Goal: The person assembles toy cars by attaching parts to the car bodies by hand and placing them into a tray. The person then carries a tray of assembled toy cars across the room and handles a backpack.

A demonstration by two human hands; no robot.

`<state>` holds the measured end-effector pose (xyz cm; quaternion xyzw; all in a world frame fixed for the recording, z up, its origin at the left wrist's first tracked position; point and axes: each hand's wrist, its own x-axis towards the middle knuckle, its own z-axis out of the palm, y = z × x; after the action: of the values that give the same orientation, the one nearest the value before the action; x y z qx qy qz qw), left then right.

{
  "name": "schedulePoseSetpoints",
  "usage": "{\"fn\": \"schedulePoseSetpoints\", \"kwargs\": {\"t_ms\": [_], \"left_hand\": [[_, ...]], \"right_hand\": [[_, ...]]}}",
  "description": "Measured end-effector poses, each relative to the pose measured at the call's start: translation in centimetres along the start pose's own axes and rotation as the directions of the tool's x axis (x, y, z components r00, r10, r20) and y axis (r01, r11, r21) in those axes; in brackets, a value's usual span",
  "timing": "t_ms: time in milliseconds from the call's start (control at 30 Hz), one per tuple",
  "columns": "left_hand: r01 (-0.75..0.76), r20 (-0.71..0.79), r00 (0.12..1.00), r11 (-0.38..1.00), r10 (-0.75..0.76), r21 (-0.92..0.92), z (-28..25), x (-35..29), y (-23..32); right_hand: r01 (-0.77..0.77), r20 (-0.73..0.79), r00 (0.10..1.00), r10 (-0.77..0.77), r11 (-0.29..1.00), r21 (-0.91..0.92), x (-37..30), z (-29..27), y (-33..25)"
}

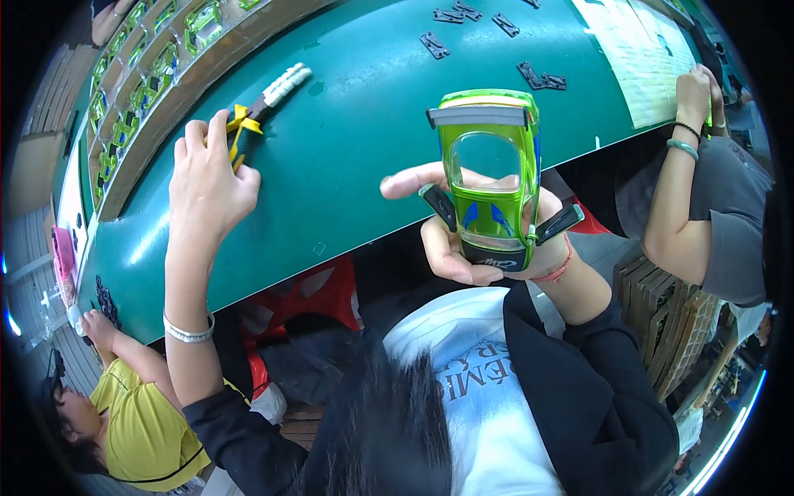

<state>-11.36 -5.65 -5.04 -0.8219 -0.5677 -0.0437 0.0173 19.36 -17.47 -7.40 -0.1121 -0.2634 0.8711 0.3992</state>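
Observation:
My right hand (pixel 451 252) holds a bright green toy car body (pixel 490 201) above the table's near edge, fingers curled around and beneath it. The shell has a grey rear wing, a clear window, blue marks and a black panel at the lower end. Two dark flaps, like small doors, stick out at its sides. Farther left, my left hand (pixel 208 178) is closed around the yellow and dark handles of pliers (pixel 246 126) at the table surface. White wrapping covers the pliers' jaws, which point away to the right.
On the green table (pixel 356 132), several flat black plastic parts (pixel 433 45) lie at the far side. A divided cardboard tray (pixel 153 157) of green car bodies stands left. Paper sheets (pixel 641 62) lie at the right. Co-workers sit on both sides, one in yellow (pixel 149 413), one in grey (pixel 736 223).

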Motion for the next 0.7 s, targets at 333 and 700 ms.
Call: {"fn": "schedulePoseSetpoints", "kwargs": {"t_ms": [333,700], "left_hand": [[0.555,0.574,0.819,0.257,-0.003,-0.791,-6.0,-7.0,4.9],[0.288,0.51,0.849,0.691,0.135,-0.663,-5.3,-10.2,6.8]], "right_hand": [[-0.001,-0.051,0.999,0.005,0.997,0.075,0.2,-0.2,-0.5],[0.074,-0.263,0.953,-0.149,0.958,-0.275,-0.6,-2.0,0.8]]}}
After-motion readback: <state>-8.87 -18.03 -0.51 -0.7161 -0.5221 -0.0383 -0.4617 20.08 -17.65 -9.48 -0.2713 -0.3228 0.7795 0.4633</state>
